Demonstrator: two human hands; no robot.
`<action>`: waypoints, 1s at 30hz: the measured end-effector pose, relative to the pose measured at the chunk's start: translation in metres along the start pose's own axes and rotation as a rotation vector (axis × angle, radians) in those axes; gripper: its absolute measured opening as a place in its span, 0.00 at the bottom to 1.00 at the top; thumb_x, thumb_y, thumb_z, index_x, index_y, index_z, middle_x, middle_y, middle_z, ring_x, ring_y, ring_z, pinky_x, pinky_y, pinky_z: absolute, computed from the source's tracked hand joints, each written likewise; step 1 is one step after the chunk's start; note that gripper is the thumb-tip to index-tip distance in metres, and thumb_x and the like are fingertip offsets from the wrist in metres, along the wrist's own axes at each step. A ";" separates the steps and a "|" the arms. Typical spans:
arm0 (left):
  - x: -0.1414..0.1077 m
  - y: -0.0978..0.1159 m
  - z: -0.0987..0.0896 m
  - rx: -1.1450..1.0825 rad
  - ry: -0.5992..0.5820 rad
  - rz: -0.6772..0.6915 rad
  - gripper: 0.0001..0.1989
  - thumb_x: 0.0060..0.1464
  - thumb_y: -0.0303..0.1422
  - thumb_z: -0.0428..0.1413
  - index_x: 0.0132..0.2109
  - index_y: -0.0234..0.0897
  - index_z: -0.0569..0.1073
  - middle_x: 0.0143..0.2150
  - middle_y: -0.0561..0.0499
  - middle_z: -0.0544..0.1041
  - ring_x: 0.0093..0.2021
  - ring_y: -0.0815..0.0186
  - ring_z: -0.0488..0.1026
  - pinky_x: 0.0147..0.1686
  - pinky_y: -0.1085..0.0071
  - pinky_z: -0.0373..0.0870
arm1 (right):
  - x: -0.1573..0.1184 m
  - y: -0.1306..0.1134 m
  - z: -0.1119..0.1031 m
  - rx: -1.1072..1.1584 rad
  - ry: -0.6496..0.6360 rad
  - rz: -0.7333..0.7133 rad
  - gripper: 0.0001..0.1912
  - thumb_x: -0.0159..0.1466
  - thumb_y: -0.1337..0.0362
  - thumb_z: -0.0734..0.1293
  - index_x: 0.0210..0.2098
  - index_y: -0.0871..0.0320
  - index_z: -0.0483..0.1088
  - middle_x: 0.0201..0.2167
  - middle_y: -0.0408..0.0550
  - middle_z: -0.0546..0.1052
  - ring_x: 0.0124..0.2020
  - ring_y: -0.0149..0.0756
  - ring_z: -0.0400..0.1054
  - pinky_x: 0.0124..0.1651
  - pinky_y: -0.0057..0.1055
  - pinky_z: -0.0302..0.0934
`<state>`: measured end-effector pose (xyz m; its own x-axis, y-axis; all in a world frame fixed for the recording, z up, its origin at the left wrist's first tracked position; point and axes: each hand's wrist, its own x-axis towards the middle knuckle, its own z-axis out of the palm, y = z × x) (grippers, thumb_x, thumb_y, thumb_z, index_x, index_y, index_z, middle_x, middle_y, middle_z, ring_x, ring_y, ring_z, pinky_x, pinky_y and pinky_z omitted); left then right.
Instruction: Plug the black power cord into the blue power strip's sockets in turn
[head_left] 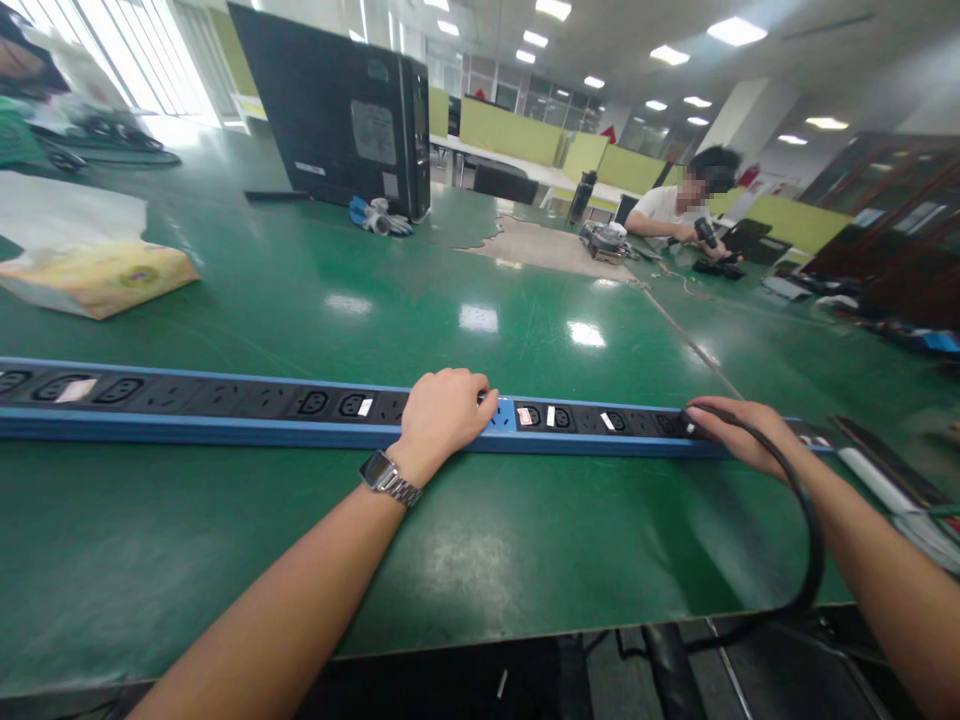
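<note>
A long blue and black power strip lies across the green table, with rows of sockets and small white stickers along its face. Over its middle, beside a blue section, my left hand is closed on the strip, a metal-band watch on its wrist. Farther right, my right hand is closed around the plug end of a black power cord, right at the sockets. My fingers hide most of the plug, so I cannot tell how deep it sits. The cord loops over my right wrist and down past the table edge.
On the green table stand a black computer tower, gloves and a tissue pack. A bottle stands farther back. Another person holds a dark tool at the far right. Cables hang below the front edge.
</note>
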<state>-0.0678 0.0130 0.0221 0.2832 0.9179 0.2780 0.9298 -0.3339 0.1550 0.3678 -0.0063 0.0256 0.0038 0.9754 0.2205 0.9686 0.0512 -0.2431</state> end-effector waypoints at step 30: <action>0.000 0.001 -0.002 0.018 -0.020 -0.004 0.20 0.62 0.43 0.45 0.36 0.40 0.78 0.37 0.46 0.80 0.39 0.59 0.75 0.36 0.67 0.66 | -0.035 0.101 -0.010 0.029 0.333 0.212 0.22 0.59 0.47 0.64 0.44 0.54 0.74 0.43 0.51 0.78 0.43 0.46 0.72 0.47 0.37 0.62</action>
<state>-0.0676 0.0126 0.0243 0.2840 0.9234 0.2584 0.9349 -0.3265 0.1393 0.4678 -0.0375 0.0027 0.2880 0.8424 0.4554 0.9302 -0.1331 -0.3420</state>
